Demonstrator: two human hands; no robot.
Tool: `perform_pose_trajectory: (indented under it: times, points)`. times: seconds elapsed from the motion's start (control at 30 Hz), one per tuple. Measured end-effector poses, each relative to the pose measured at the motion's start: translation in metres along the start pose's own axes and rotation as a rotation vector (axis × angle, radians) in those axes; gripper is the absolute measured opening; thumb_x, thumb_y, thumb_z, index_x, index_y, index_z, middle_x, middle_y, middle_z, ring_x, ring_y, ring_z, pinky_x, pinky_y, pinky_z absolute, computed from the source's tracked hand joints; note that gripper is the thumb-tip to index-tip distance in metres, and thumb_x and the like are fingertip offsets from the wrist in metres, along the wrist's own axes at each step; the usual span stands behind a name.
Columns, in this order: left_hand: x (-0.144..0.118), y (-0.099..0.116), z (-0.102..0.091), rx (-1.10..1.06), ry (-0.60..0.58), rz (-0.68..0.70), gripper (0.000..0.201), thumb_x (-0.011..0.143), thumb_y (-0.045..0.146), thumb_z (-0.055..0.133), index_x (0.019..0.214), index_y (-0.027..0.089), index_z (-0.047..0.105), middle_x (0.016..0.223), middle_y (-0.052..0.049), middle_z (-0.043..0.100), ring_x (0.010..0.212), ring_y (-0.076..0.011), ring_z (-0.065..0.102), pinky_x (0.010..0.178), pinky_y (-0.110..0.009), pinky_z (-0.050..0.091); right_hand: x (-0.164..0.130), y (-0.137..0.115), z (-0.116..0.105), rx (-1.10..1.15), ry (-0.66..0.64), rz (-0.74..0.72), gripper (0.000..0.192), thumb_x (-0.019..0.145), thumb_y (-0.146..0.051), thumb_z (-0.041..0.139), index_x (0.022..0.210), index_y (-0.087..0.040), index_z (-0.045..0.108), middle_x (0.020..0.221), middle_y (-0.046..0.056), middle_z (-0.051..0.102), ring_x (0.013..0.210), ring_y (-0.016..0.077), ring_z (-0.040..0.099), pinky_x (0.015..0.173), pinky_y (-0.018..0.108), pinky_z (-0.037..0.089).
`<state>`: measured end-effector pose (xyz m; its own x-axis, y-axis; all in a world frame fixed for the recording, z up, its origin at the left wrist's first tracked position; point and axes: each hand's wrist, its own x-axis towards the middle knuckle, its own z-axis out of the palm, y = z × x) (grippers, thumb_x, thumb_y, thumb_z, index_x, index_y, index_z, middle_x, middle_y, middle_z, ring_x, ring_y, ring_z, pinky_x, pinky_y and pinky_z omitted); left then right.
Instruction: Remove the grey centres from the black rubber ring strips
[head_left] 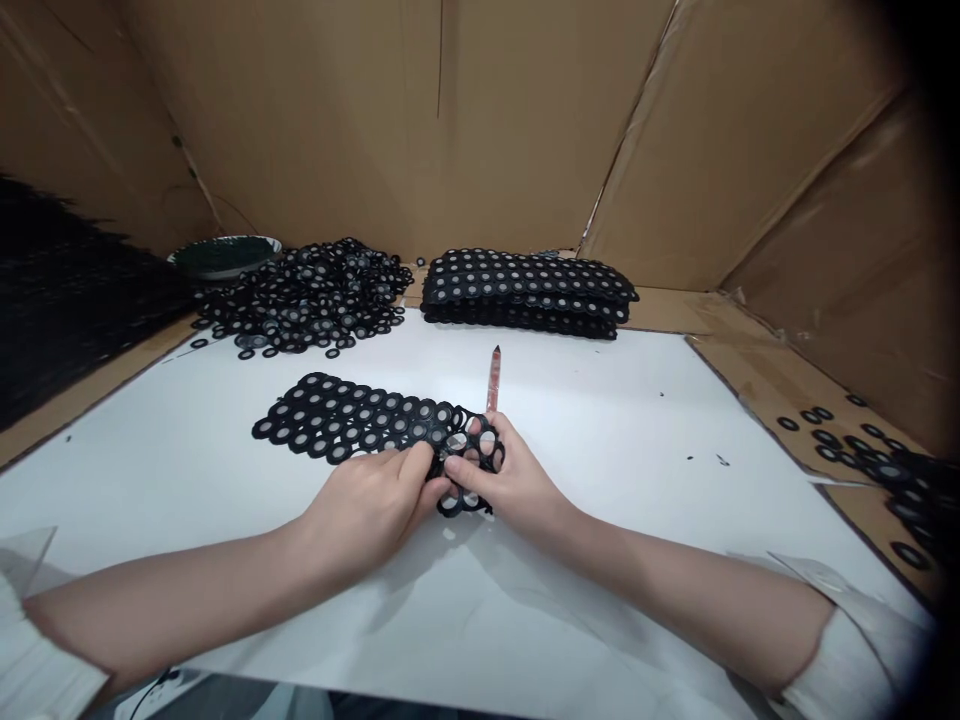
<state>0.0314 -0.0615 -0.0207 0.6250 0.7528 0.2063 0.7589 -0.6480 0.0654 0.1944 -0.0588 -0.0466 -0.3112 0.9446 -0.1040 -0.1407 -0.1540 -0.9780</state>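
Observation:
A black mat of linked rings (360,410) lies at the middle of the white work surface, its right end lifted a little between my hands. My left hand (386,490) is closed on the mat's near edge, fingers curled under. My right hand (514,470) pinches the right end, where the ring openings (470,497) show through, thumb on top. The exact grip of the left fingertips is hidden. Just beyond my right hand a pencil-like stick (494,378) with a dark tip and a reddish, clear body points away from me.
At the back left stands a heap of loose black rings (315,295), with a white-rimmed bowl (225,257) behind it. Folded ring mats (525,290) are stacked at the back centre. More black rings (862,450) lie at the right edge. Cardboard walls (525,130) enclose the surface.

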Motion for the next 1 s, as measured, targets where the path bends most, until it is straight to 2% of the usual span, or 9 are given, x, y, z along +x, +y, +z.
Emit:
perform_pose_trajectory:
  times: [0.1, 0.23, 0.3, 0.43, 0.5, 0.57, 0.7, 0.77, 1.0]
  points:
    - [0.0, 0.002, -0.003, -0.075, -0.123, -0.061, 0.019, 0.085, 0.031, 0.03, 0.072, 0.019, 0.038, 0.057, -0.002, 0.055, 0.047, -0.0165, 0.051, 0.042, -0.025, 0.029, -0.001, -0.001, 0.0, 0.011, 0.007, -0.015, 0.029, 0.073, -0.026, 0.059, 0.086, -0.022, 0.034, 0.066, -0.007, 0.042, 0.059, 0.0062, 0.048, 0.059, 0.021, 0.043]
    - [0.003, -0.002, -0.003, -0.426, -0.229, -0.209, 0.02, 0.086, 0.029, 0.026, 0.076, 0.02, 0.041, 0.056, 0.003, 0.051, 0.048, -0.0136, 0.048, 0.045, -0.024, 0.031, 0.0, -0.003, 0.002, -0.025, -0.012, 0.012, 0.029, 0.072, -0.026, 0.056, 0.085, -0.023, 0.031, 0.064, -0.007, 0.041, 0.055, 0.0062, 0.046, 0.053, 0.02, 0.04]
    - [0.006, -0.007, -0.004, -0.55, -0.15, -0.283, 0.023, 0.086, 0.029, 0.027, 0.07, 0.02, 0.04, 0.054, 0.004, 0.046, 0.048, -0.0122, 0.045, 0.046, -0.024, 0.03, 0.001, -0.003, 0.003, -0.065, -0.001, 0.021, 0.028, 0.072, -0.024, 0.055, 0.084, -0.023, 0.03, 0.063, -0.008, 0.039, 0.053, 0.006, 0.044, 0.051, 0.019, 0.038]
    - [0.014, -0.021, -0.011, -0.701, 0.141, -0.468, 0.027, 0.086, 0.028, 0.025, 0.061, 0.021, 0.031, 0.051, 0.004, 0.037, 0.048, -0.0114, 0.038, 0.046, -0.024, 0.031, 0.001, -0.002, 0.002, -0.107, 0.039, 0.026, 0.028, 0.068, -0.017, 0.055, 0.083, -0.022, 0.033, 0.067, -0.007, 0.041, 0.055, 0.0054, 0.041, 0.052, 0.019, 0.036]
    - [0.016, -0.027, -0.016, -0.667, 0.247, -0.519, 0.027, 0.085, 0.027, 0.024, 0.059, 0.021, 0.029, 0.052, 0.004, 0.036, 0.048, -0.0115, 0.038, 0.047, -0.024, 0.031, 0.001, -0.002, 0.001, -0.089, 0.03, 0.03, 0.026, 0.068, -0.017, 0.054, 0.083, -0.022, 0.033, 0.069, -0.006, 0.042, 0.057, 0.0055, 0.043, 0.053, 0.019, 0.037]
    - [0.015, -0.028, -0.018, -0.492, 0.238, -0.488, 0.026, 0.085, 0.026, 0.026, 0.06, 0.021, 0.029, 0.051, 0.004, 0.038, 0.048, -0.0118, 0.04, 0.047, -0.024, 0.03, 0.001, -0.002, 0.002, -0.038, 0.014, 0.019, 0.026, 0.068, -0.017, 0.054, 0.081, -0.022, 0.033, 0.07, -0.006, 0.043, 0.059, 0.0061, 0.046, 0.055, 0.02, 0.039]
    - [0.008, -0.018, -0.011, -0.052, 0.062, -0.285, 0.021, 0.082, 0.026, 0.031, 0.062, 0.02, 0.035, 0.048, 0.003, 0.043, 0.043, -0.012, 0.042, 0.044, -0.026, 0.024, 0.002, -0.002, 0.003, 0.095, -0.018, 0.014, 0.031, 0.064, -0.014, 0.054, 0.08, -0.022, 0.028, 0.071, -0.007, 0.046, 0.059, 0.0077, 0.054, 0.059, 0.024, 0.046]
    - [0.004, -0.013, -0.004, 0.083, 0.03, -0.209, 0.021, 0.082, 0.026, 0.031, 0.063, 0.019, 0.039, 0.049, 0.002, 0.048, 0.043, -0.0122, 0.044, 0.043, -0.026, 0.022, 0.003, -0.002, 0.004, 0.137, -0.006, 0.024, 0.032, 0.063, -0.013, 0.053, 0.08, -0.023, 0.027, 0.071, -0.007, 0.047, 0.057, 0.0078, 0.056, 0.059, 0.026, 0.048]
    - [-0.001, -0.007, 0.003, 0.108, -0.021, -0.052, 0.024, 0.085, 0.027, 0.028, 0.068, 0.018, 0.042, 0.054, -0.001, 0.056, 0.045, -0.0134, 0.05, 0.041, -0.026, 0.024, 0.004, 0.0, 0.001, 0.138, 0.033, 0.029, 0.03, 0.065, -0.013, 0.053, 0.082, -0.022, 0.03, 0.07, -0.006, 0.053, 0.056, 0.0084, 0.058, 0.06, 0.025, 0.049]
